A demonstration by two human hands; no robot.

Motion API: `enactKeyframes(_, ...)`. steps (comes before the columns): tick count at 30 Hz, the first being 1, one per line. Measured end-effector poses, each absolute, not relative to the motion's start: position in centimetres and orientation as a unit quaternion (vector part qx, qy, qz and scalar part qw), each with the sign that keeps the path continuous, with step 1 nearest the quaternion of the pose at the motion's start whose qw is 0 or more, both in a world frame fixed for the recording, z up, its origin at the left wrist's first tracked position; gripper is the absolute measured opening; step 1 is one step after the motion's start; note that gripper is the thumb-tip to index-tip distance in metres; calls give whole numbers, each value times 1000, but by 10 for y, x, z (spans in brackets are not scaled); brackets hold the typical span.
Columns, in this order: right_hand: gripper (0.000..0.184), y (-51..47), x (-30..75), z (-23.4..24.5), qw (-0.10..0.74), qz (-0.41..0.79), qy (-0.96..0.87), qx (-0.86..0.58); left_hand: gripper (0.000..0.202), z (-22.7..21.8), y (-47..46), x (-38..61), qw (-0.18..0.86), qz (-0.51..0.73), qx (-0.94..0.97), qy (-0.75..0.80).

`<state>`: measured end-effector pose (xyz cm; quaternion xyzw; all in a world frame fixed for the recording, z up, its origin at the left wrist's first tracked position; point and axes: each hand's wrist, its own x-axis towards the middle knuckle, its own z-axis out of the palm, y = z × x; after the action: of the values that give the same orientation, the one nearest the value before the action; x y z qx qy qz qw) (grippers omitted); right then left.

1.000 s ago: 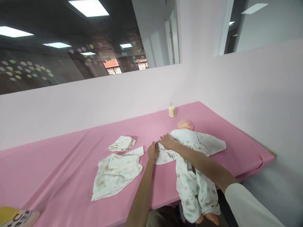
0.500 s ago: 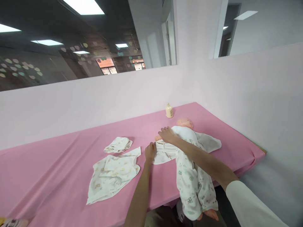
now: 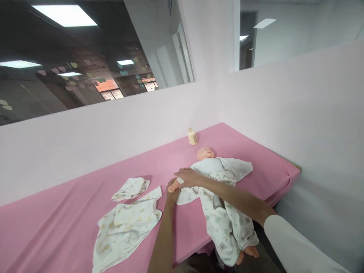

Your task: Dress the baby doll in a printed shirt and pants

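A baby doll [image 3: 214, 165] lies on its back, dressed in a white top and printed trousers [image 3: 217, 223]. My left hand [image 3: 172, 195] is wrapped round the doll's small hand [image 3: 173, 185] from below. Over the doll's forearm lies my right hand [image 3: 188, 177], its fingers curled at the white cuff by the doll's wrist. Loose white cloth of the garment [image 3: 187, 197] spreads under that arm. The opposite sleeve [image 3: 240, 168] is stretched out flat to the right. The doll's feet hang past the table's front edge, close to my lap.
A pink-covered table [image 3: 76, 212] bears everything. A printed baby shirt [image 3: 127, 225] lies flat on the left, with a folded printed cloth [image 3: 131, 189] behind it. Near the back wall stands a cream bottle [image 3: 192, 137]. Walls with windows close off the back and right.
The doll's hand now shows more fully, out past the cuff. My left hand has gone from the sleeve's end to holding the doll's hand. The view has swung right.
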<state>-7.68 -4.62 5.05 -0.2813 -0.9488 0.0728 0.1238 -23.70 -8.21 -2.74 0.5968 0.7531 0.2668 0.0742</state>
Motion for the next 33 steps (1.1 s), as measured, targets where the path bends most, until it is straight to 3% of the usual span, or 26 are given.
enactKeyframes(2,44,-39,-33,47,217,128,-909,-333,18,-25,-85,-250,87,300,582,751)
enactKeyframes(5,28,-27,62,41,279,169,-735,-595,23,-20,-89,-271,79,337,521,780)
enactKeyframes(8,34,-20,159,31,261,179,-615,-722,24,-9,-87,-272,74,388,466,792)
enactKeyframes(13,19,-18,226,5,220,280,-540,-763,29,19,-63,-192,71,434,531,725)
enactKeyframes(17,12,-12,213,-9,245,285,-539,-754,34,35,-38,-91,64,281,780,556)
enactKeyframes(21,10,-4,217,-9,286,261,-547,-742,31,41,-18,-35,37,68,861,503)
enactKeyframes(27,28,18,281,14,303,201,-489,-793,28,41,-9,-36,30,14,854,519)
enactKeyframes(33,28,21,271,8,263,151,-485,-820,29,40,-11,-36,29,-6,849,527)
